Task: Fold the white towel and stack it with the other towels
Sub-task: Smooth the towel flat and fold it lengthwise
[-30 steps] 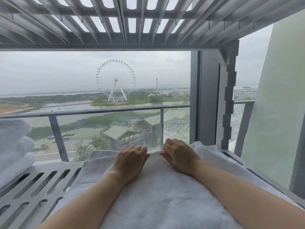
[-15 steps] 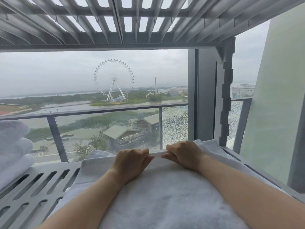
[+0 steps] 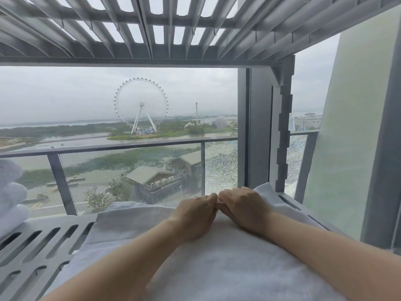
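The white towel (image 3: 217,263) lies spread over the grey slatted shelf (image 3: 39,246), filling the lower middle of the head view. My left hand (image 3: 193,216) and my right hand (image 3: 245,208) sit side by side at the towel's far edge, knuckles up, fingers curled over and pinching that edge. Their fingertips touch at the middle. A stack of folded white towels (image 3: 10,196) stands at the far left of the shelf, partly cut off by the frame.
A second slatted shelf (image 3: 173,25) hangs close overhead. A grey upright post (image 3: 282,137) stands at the shelf's right rear corner, a pale wall panel (image 3: 347,148) to its right. Beyond is a glass balcony railing (image 3: 130,146).
Both hands slid forward to the towel's far edge, curled their fingers over it and drew together until they touch. The view shifted slightly right.
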### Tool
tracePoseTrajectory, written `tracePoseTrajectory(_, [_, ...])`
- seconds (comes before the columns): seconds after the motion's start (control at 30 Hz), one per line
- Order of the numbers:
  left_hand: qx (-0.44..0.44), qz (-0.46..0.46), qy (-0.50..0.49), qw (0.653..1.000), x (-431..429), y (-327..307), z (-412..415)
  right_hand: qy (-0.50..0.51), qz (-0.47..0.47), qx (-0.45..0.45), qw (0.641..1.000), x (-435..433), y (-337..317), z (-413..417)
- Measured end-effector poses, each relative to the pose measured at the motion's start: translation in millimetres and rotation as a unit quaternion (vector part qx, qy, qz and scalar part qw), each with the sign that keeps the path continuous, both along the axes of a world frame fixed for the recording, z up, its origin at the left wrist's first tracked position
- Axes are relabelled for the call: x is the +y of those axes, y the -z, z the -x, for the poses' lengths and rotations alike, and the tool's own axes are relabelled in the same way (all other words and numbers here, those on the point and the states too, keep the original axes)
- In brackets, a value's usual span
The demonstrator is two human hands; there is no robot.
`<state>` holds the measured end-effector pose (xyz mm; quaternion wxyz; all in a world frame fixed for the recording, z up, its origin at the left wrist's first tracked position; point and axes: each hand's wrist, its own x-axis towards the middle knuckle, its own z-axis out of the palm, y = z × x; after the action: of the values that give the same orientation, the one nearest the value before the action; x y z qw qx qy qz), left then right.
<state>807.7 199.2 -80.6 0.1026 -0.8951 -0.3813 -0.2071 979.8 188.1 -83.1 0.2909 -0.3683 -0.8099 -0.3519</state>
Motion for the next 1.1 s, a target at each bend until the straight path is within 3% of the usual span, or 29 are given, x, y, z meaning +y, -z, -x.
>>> tracePoseTrajectory(0.1, [-0.047, -0.01, -0.028, 0.998, -1, 10, 0, 0.007, 0.034, 0.028, 0.999, -3, 2, -8])
tracePoseTrajectory(0.23, [-0.036, -0.075, -0.065, 0.994, -4, 9, 3, 0.092, 0.013, 0.051, 0.994, -5, 1, -8])
tracePoseTrajectory(0.43, [-0.002, -0.082, -0.094, 0.992, -6, 8, 3, 0.181, 0.017, 0.061, 0.981, -13, -3, -8])
tracePoseTrajectory(0.63, [-0.009, -0.071, -0.084, 0.994, -4, 11, 2, 0.147, 0.084, 0.092, 0.981, -14, -2, -10])
tracePoseTrajectory(0.83, [-0.009, -0.061, -0.081, 0.995, -3, 11, 0, 0.09, 0.04, 0.054, 0.994, -13, -1, -6])
tracePoseTrajectory(1.0, [0.002, -0.042, -0.083, 0.996, -6, 8, -3, 0.115, 0.031, 0.126, 0.985, -12, 0, -10])
tracePoseTrajectory(1.1, [0.008, -0.025, -0.082, 0.996, -7, 7, -5, 0.169, 0.08, 0.113, 0.976, -8, -3, -19])
